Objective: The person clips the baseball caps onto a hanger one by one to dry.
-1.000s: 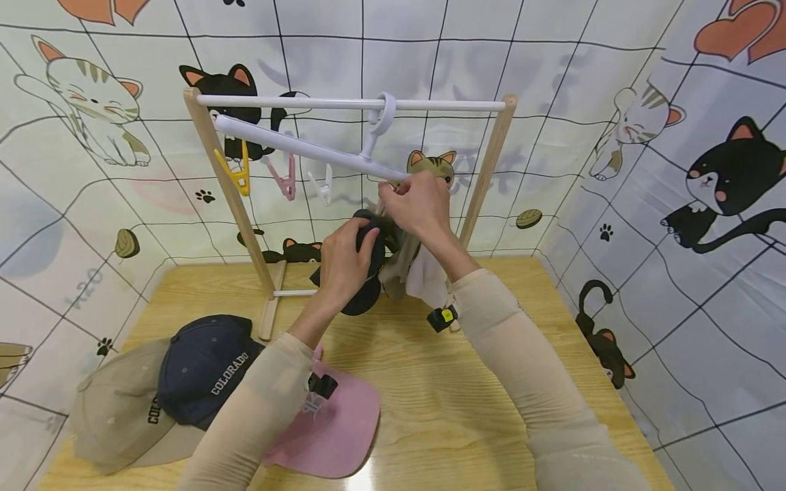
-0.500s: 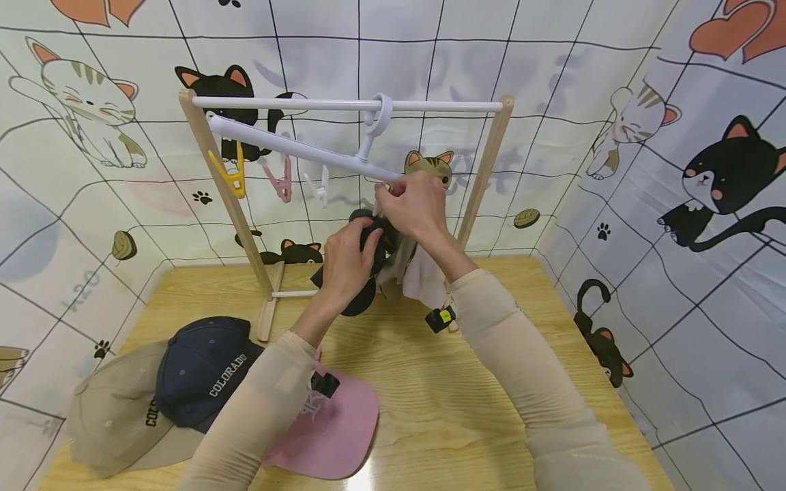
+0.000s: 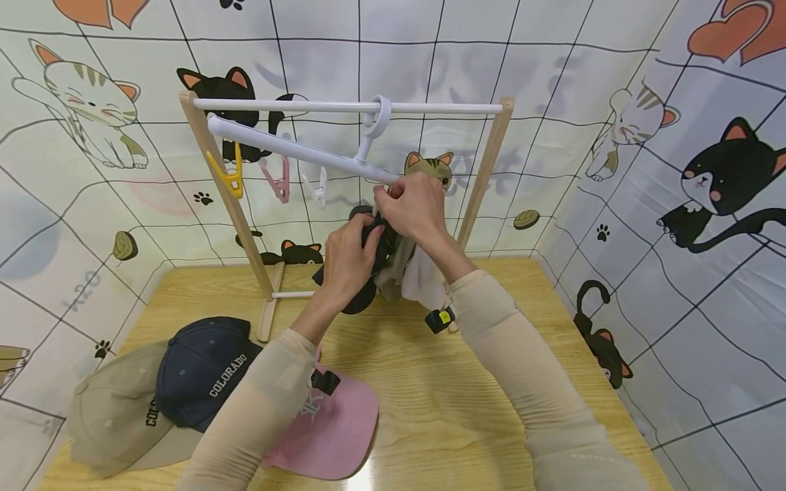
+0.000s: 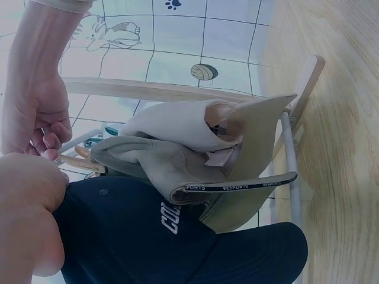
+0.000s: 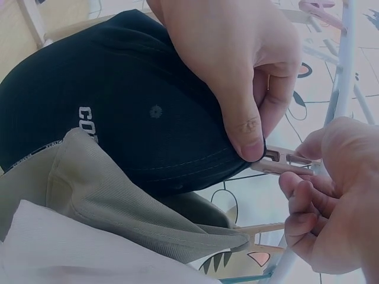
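Observation:
My left hand (image 3: 348, 256) pinches a dark navy cap (image 4: 136, 236) between thumb and fingers, near the crown's edge. In the right wrist view, my right hand (image 5: 349, 189) squeezes a light brown clothespin (image 5: 278, 163) whose tip is at that edge; whether it bites the fabric I cannot tell. The white hanger (image 3: 288, 147) slants down to the right towards my right hand. Beside the navy cap hang a grey-beige cap (image 5: 112, 189), with a second light brown clothespin (image 5: 260, 236) at its edge, and a white cap (image 5: 77, 254).
A wooden-sided rack (image 3: 485, 174) with a white top rod (image 3: 295, 104) carries the hanger. Yellow (image 3: 232, 179), pink (image 3: 279, 181) and white clothespins (image 3: 316, 187) hang at the left. A beige cap (image 3: 117, 409), a navy Colorado cap (image 3: 199, 368) and a pink cap (image 3: 346, 423) lie front left.
Both hands stay nearly in place on the cap and the clothespin. The navy cap shifts very slightly, and a bit of the clothespin shows more clearly between the hands.

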`<state>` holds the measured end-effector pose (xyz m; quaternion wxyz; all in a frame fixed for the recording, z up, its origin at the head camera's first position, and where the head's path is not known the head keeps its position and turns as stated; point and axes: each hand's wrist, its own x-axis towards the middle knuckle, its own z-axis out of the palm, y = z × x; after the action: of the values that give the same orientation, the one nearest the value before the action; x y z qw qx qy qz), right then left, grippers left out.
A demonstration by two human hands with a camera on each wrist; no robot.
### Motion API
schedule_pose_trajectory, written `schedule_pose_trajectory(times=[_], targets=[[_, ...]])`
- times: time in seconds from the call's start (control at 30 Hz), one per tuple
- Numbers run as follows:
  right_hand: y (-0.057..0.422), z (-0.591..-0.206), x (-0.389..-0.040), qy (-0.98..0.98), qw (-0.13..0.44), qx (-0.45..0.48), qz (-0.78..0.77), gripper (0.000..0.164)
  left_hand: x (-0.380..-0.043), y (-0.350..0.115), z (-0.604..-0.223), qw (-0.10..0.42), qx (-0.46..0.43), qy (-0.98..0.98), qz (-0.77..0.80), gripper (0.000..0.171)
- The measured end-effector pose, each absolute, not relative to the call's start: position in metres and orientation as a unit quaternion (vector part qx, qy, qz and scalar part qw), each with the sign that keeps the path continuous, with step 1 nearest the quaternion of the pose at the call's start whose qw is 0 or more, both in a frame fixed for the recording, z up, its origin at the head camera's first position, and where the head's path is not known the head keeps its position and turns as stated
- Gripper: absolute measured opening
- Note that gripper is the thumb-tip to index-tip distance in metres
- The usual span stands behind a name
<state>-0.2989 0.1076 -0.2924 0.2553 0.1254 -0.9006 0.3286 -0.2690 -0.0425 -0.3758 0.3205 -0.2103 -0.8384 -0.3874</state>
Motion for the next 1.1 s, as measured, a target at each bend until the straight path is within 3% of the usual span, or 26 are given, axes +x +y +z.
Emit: schedule_pose_trajectory(times=[1.1], targets=[[0.107,-0.292,-0.300,-0.902,0.261,0.143,0.313,0.053,-0.273,-0.042,-0.363,0.324,-0.222,-0.832,-0.391,0.022]])
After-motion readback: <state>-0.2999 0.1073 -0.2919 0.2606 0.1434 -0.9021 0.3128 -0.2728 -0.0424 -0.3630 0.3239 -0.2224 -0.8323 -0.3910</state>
